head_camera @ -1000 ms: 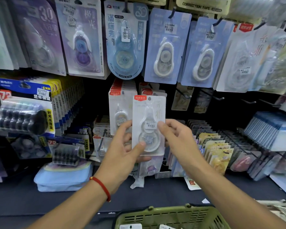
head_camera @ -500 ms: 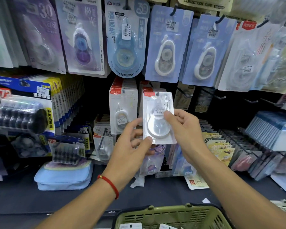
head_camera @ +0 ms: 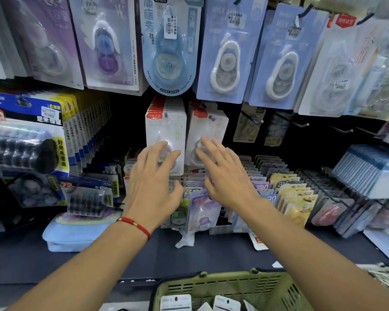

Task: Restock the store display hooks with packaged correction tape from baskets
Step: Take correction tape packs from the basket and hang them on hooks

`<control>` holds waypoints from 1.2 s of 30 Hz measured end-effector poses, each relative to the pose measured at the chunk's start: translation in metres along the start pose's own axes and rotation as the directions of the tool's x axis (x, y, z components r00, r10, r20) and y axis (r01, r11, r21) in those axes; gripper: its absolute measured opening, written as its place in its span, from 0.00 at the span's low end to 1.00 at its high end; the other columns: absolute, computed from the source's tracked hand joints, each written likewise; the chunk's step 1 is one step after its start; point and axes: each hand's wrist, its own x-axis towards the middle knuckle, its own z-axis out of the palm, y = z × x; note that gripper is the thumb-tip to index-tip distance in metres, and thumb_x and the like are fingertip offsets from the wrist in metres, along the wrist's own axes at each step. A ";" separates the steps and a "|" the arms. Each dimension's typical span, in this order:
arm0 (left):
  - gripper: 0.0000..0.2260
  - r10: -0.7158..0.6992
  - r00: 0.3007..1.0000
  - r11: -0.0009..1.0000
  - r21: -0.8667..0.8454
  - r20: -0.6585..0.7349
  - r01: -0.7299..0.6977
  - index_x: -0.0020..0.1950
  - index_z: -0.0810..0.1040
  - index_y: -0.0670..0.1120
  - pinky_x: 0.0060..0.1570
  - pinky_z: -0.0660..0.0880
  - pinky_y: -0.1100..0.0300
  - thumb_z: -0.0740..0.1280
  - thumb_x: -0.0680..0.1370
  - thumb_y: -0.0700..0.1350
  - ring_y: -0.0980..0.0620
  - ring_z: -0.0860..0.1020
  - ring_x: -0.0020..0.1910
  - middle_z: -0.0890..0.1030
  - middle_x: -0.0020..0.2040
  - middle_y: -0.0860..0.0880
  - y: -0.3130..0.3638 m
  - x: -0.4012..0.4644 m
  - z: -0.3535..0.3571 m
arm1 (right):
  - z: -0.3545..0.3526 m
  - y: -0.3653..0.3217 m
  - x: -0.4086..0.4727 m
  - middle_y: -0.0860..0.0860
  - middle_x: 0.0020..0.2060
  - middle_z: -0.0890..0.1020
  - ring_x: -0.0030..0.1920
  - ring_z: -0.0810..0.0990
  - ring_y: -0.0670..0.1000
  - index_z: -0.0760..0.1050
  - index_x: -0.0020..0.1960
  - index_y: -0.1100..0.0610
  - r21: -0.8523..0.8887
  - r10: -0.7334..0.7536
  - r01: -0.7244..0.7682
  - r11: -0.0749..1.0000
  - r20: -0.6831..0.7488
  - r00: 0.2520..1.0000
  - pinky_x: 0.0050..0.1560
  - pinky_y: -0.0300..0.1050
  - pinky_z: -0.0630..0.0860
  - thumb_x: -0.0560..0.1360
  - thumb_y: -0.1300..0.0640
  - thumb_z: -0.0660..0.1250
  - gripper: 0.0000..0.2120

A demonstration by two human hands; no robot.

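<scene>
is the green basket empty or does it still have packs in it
Not empty: the green basket shows at least two white carded packs at its bottom; the rest is cut off.

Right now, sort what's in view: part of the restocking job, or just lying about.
Job: left hand, right hand, both open; white tape packs on hooks; green basket holding more packs.

Lying about: blue pouch; refill packs; crumpled paper.
</scene>
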 end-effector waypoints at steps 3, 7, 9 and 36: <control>0.28 0.006 0.999 0.997 0.075 0.053 -0.010 0.72 0.76 0.44 0.65 0.73 0.37 0.75 0.72 0.41 0.37 0.67 0.75 0.69 0.76 0.41 0.000 0.001 0.001 | 0.007 0.004 0.021 0.53 0.85 0.49 0.84 0.53 0.57 0.62 0.80 0.54 -0.053 0.024 -0.021 0.998 0.060 0.998 0.79 0.57 0.61 0.78 0.56 0.67 0.32; 0.28 0.022 0.998 0.996 0.083 0.057 -0.027 0.71 0.75 0.43 0.64 0.74 0.38 0.73 0.70 0.39 0.38 0.66 0.75 0.69 0.76 0.41 -0.002 0.000 0.002 | 0.013 0.013 0.045 0.52 0.85 0.51 0.83 0.55 0.57 0.62 0.79 0.54 -0.070 0.071 -0.065 0.995 0.091 0.993 0.77 0.56 0.64 0.76 0.60 0.69 0.34; 0.28 0.027 0.997 0.996 0.084 0.067 -0.033 0.71 0.75 0.43 0.64 0.74 0.38 0.73 0.70 0.38 0.38 0.66 0.75 0.68 0.76 0.41 -0.003 0.000 0.003 | 0.015 0.016 0.049 0.52 0.85 0.52 0.83 0.56 0.57 0.63 0.79 0.54 -0.093 0.069 -0.060 0.994 0.094 0.993 0.77 0.56 0.65 0.75 0.60 0.69 0.34; 0.22 -0.006 0.214 0.943 0.077 0.977 -0.324 0.76 0.72 0.50 0.71 0.69 0.50 0.65 0.81 0.45 0.45 0.70 0.73 0.74 0.72 0.46 -0.007 -0.162 0.065 | 0.098 -0.054 -0.242 0.52 0.63 0.83 0.65 0.79 0.56 0.78 0.67 0.51 0.254 0.006 -0.505 0.825 0.890 0.456 0.63 0.47 0.75 0.81 0.52 0.66 0.15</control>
